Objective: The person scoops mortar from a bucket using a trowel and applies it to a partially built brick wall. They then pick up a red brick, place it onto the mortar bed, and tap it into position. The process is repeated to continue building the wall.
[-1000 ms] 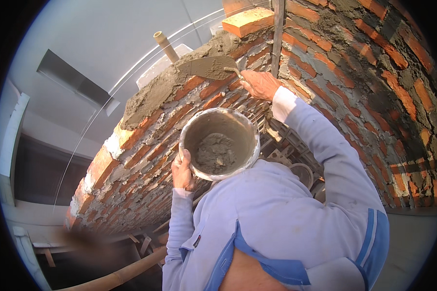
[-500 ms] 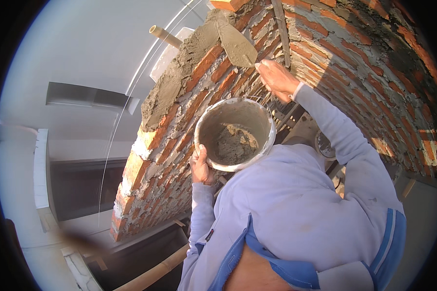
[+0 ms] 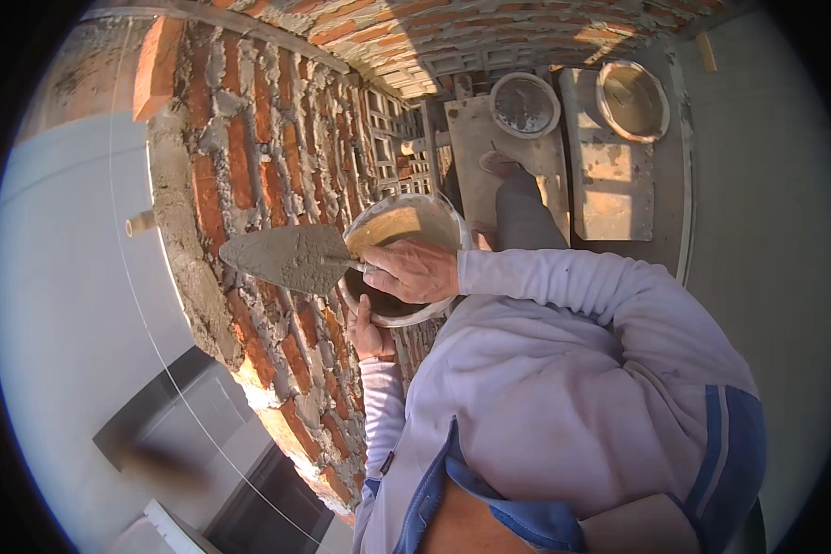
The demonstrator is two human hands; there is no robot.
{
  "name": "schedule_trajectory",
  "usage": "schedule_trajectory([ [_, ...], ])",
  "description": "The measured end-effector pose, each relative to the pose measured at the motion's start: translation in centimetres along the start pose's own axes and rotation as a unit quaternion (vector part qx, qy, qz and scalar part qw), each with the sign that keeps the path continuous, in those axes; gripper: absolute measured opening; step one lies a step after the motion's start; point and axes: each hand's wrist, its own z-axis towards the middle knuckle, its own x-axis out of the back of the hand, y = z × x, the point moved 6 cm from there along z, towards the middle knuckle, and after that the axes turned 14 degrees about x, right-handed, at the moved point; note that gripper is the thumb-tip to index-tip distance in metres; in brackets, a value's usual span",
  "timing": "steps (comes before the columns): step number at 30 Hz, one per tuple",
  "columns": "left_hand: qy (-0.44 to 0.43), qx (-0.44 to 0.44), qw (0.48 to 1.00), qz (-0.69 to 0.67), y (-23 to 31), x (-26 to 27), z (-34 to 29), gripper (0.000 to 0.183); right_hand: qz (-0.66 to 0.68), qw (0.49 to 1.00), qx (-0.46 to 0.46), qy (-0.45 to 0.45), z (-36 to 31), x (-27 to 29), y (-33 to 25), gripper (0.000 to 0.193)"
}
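My right hand (image 3: 417, 270) is closed round the handle of a pointed masonry trowel (image 3: 286, 258). Its blade points left, smeared with grey mortar, and overlaps the brick wall's face in this view. Below that hand is a round bucket (image 3: 420, 220) with a pale rim, held against my body; my right hand and sleeve cover much of its opening, and its contents are mostly hidden. My left hand (image 3: 371, 332) grips the bucket's near left rim. Along the top of the brick wall (image 3: 260, 166) lies a strip of wet mortar (image 3: 189, 240), left of the trowel.
A single brick (image 3: 157, 69) sits at the mortar strip's far end. A taut string (image 3: 140, 300) runs beside the wall. Two more buckets, one with dark contents (image 3: 556, 103) and one sunlit (image 3: 663, 120), stand on boards (image 3: 619, 208) by my foot. A pole stub (image 3: 141, 222) sticks out beyond the wall.
The trowel has come from the wall top to over the bucket, its blade turned to point left. My view has swung right, bringing the boards and buckets in. My left hand keeps its grip.
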Motion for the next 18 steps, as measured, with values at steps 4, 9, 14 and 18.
schedule_trajectory([
  [4,-0.030,0.024,0.988,0.151,-1.6,-2.8,5.2,0.021,-0.207,0.964,-0.144,0.080,-12.0,9.9,-3.0,0.029],
  [9,-0.117,-0.003,0.960,0.256,-3.6,-13.6,6.4,0.011,-0.324,0.870,-0.369,0.052,-24.4,12.2,-3.1,0.030],
  [14,-0.263,0.048,0.888,0.373,-10.1,-25.4,9.0,0.005,-0.275,0.813,-0.445,0.255,-32.3,13.6,-6.6,0.027],
  [18,-0.303,0.077,0.785,0.535,-17.7,-33.1,12.2,0.018,-0.107,0.789,-0.503,0.337,-37.9,13.7,-5.1,0.020],
])
